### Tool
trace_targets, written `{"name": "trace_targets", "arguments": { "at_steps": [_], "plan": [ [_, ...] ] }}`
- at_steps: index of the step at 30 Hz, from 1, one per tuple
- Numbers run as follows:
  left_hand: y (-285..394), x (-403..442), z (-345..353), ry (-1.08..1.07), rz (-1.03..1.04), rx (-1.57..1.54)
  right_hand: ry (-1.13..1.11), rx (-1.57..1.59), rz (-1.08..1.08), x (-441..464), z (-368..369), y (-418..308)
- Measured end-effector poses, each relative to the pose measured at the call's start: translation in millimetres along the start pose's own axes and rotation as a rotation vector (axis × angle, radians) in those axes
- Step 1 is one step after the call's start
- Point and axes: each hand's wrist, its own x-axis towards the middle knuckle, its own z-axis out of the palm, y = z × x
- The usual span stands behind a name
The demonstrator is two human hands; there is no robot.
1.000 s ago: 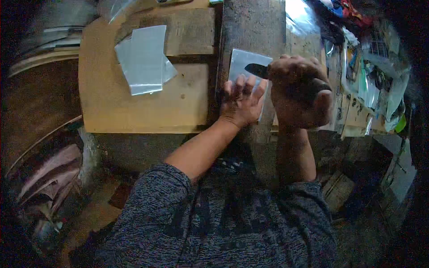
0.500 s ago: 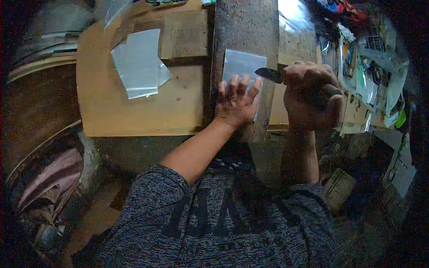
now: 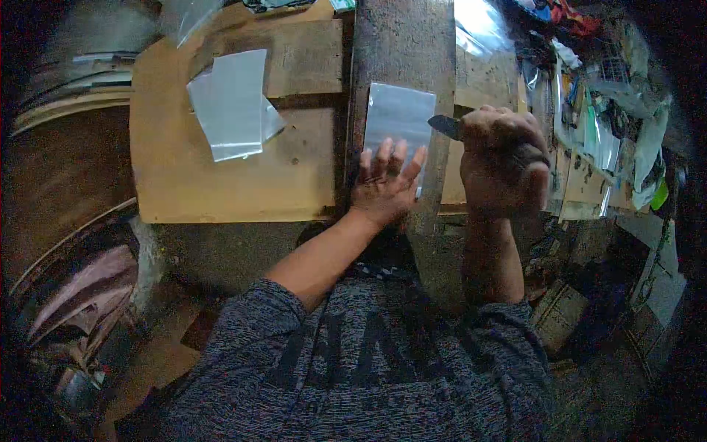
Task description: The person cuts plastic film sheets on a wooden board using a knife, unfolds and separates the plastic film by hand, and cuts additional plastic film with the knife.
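A stack of clear plastic sheets or bags (image 3: 401,110) lies on a dark wooden plank (image 3: 403,48); I cannot tell which they are. Flat on its lower part rests my left hand (image 3: 385,184), fingers spread. My right hand (image 3: 504,158), closed in a fist, grips a knife (image 3: 445,127) whose dark blade points left. The blade tip is close to the right edge of the plastic; whether it touches is unclear. The handle is mostly hidden by the fingers. Left of the plank, more plastic pieces (image 3: 232,103) lie overlapped on a tan board (image 3: 243,195).
A flat brown board (image 3: 305,55) lies at the back of the tan surface. On the right is a clutter of plastic bags (image 3: 648,147) and tools. Shiny plastic (image 3: 482,26) sits at the back right. A pinkish sheet-like thing (image 3: 85,295) stands low at the left.
My left hand has slid slightly down toward me on the plastic, uncovering more of it. My right hand with the knife has shifted a little left, the blade now nearer the plastic's right edge.
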Motion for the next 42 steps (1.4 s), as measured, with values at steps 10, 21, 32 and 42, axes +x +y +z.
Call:
{"name": "trace_targets", "arguments": {
  "at_steps": [10, 21, 32, 42],
  "plan": [
    [-3.2, -6.6, -0.1, -0.051, -0.004, -0.095, -0.015, 0.155, 0.060, -15.1, 47.5, 12.3],
    [-1.2, -1.6, 0.1, -0.001, -0.003, -0.007, 0.103, 0.103, 0.108, -6.3, 23.4, 15.0],
    [0.2, 2.7, 2.0, 0.010, -0.005, 0.009, -0.011, 0.155, -0.015, -9.0, 7.5, -5.2],
    [0.2, 2.9, -0.1, 0.014, -0.017, -0.008, -0.051, 0.069, -0.072, -8.4, -1.9, -12.8]
  ]
}}
